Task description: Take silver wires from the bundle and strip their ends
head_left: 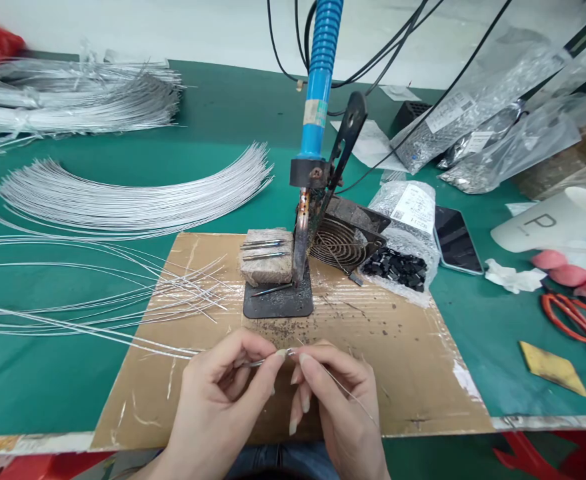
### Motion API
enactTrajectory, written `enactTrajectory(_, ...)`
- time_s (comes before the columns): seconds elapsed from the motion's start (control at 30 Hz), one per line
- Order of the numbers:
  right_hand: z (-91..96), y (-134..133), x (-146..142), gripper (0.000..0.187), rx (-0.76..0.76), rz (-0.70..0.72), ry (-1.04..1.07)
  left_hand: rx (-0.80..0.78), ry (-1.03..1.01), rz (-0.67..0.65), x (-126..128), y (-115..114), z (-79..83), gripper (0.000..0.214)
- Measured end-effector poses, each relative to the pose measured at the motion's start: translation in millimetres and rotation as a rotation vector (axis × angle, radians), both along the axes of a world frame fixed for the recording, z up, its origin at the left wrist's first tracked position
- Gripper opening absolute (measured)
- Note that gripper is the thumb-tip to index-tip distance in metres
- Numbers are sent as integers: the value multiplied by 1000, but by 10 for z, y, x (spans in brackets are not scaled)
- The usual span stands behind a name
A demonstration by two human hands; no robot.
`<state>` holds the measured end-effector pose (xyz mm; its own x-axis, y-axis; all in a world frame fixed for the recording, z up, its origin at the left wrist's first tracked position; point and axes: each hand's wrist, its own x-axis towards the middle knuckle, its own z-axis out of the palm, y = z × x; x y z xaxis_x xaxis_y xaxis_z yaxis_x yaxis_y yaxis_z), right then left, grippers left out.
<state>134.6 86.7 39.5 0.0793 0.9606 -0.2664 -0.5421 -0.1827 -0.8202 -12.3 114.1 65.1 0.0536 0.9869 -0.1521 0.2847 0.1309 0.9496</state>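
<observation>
Fingers (pixel 277 357) of the left hand (pixel 223 393) and right hand (pixel 337 400) are pinching a thin wire (pixel 123 340), its long axis running toward nine o'clock across the cardboard (pixel 397 360).

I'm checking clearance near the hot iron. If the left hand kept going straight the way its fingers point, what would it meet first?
The left hand points right, so it would first meet the right hand, fingertips nearly touching around the thin wire.

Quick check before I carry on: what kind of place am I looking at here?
Most likely a small electronics assembly bench. A blue-handled soldering iron stands clamped over a cardboard mat, bundles of silver wire lie on the green table, and both hands pinch thin wires.
</observation>
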Motion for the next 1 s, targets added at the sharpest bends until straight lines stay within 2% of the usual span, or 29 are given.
enactTrajectory(0.73, 22, 17, 1, 23, -54, -23, -40, -19, -7, -43, -26, 16, -25, 23)
enactTrajectory(0.87, -12, 9, 135, 32, -9, -96, -42, 0, 29, -43, -29, -5, -35, 25)
enactTrajectory(0.93, -43, -24, 311, 37, -25, -161, -67, 71, 107, -71, -16, -27, -28, 24)
enactTrajectory(1.0, -117, -52, 559, 43, -78, -212, -153, 284, 236, -133, 1, -33, -24, 19)
